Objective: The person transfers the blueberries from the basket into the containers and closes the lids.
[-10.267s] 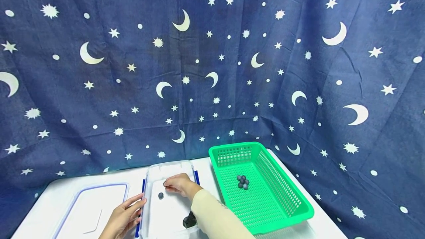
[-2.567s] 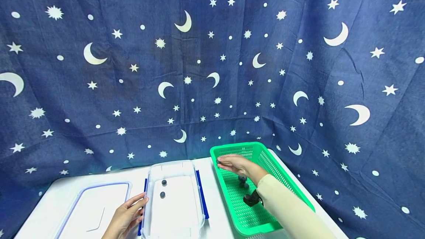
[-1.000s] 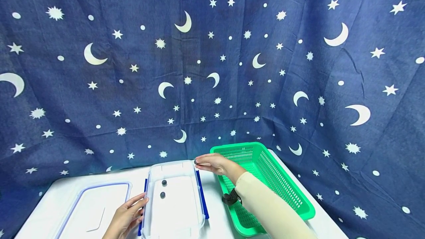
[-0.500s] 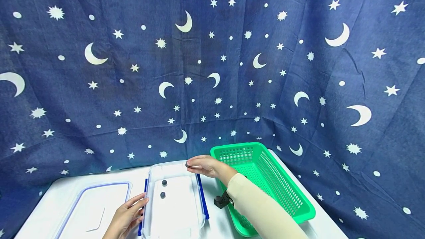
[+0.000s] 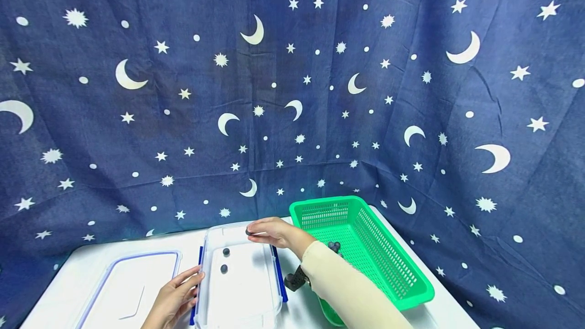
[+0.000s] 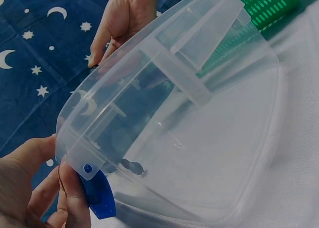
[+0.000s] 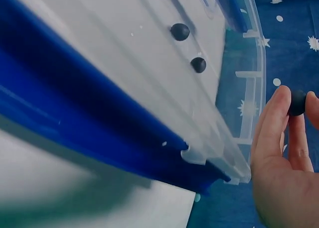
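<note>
Above table (image 5: 299, 311), right grip (image 5: 274, 231) pinches ball (image 7: 297, 103) between fingertips (image 7: 282, 92).

Room's pretty bright tbh, the white counter (image 5: 301, 314) nearly blows out. Wrist views look way dimmer and greyer, with a soft greenish shadow (image 7: 84, 200) and a blurry close-up blue latch (image 7: 99, 118).

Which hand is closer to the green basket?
Right. The right hand is over the right edge of the clear box, next to the green basket; the left hand touches the box's left side, farther away.
</note>
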